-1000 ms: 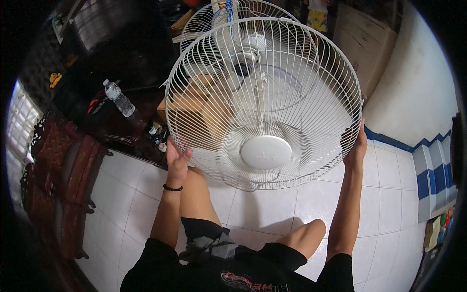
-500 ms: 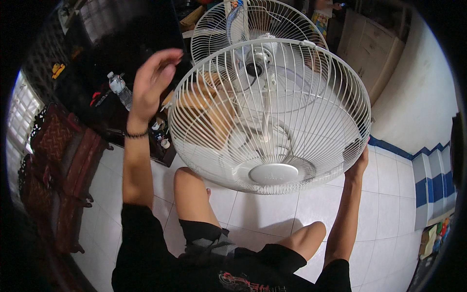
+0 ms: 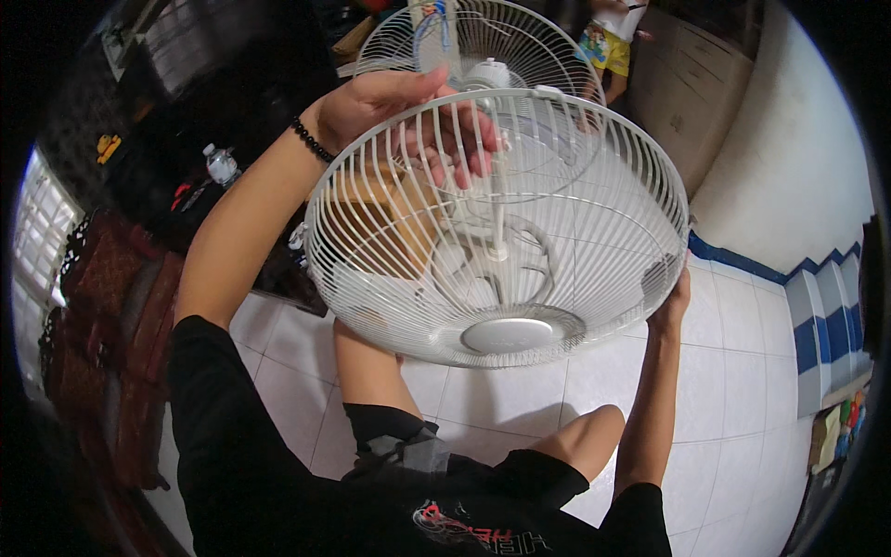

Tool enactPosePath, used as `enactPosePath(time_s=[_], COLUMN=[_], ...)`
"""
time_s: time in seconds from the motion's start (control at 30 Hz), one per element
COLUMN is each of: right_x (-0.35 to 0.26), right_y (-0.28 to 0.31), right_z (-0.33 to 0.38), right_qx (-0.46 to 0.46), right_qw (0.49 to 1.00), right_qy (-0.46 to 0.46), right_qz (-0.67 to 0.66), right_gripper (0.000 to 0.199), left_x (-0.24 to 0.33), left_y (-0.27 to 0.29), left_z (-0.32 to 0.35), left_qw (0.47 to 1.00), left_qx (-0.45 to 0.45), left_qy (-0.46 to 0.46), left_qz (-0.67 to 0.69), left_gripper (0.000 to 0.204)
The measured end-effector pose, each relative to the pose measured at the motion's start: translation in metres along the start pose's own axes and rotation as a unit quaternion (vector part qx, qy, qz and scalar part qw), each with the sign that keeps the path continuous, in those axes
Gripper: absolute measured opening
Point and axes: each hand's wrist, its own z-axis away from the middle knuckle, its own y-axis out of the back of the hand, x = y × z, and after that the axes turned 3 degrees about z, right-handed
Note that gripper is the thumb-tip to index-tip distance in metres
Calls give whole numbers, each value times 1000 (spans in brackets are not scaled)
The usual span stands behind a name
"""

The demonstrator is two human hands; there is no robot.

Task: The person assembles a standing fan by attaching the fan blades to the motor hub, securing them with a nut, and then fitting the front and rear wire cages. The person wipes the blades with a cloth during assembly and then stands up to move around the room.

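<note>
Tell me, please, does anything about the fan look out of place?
Yes: the front grille is off the fan, tilted in the air, right hand on its rim, left hand reaching inside.

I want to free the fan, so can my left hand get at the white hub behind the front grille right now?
Probably yes. The left hand already reaches over the rim of the white wire front grille, fingers inside it near the white round fan hub. The right hand holds the grille's far edge, tilting it open.
</note>
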Motion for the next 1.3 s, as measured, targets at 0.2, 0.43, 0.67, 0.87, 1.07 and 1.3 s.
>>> enactPosePath(time_s=[0.2, 0.43, 0.67, 0.87, 1.07, 1.3], right_x=[3, -5, -31, -18, -10, 6], right_y=[23, 26, 15, 94, 96, 58], right_z=[0, 4, 14, 11, 31, 21], right_qx=[-124, -76, -7, 3, 55, -8], right_qw=[992, 997, 999, 998, 997, 997], right_qy=[-2, -12, 33, 52, 59, 15], right_qz=[-17, -3, 6, 37, 4, -70], right_gripper=[58, 60, 55, 40, 52, 63], left_x=[11, 6, -8, -47, -178, -344], left_y=[-17, -16, -5, 37, 4, -78], left_z=[-4, -16, -17, 32, 131, 88], left_qw=[1000, 1000, 976, 871, 637, 817], left_qx=[0, 22, 210, 413, 677, 531], left_qy=[11, 23, -16, -75, 88, -226], left_qz=[-7, -4, -45, -254, -358, 8], left_gripper=[27, 31, 37, 19, 29, 89])
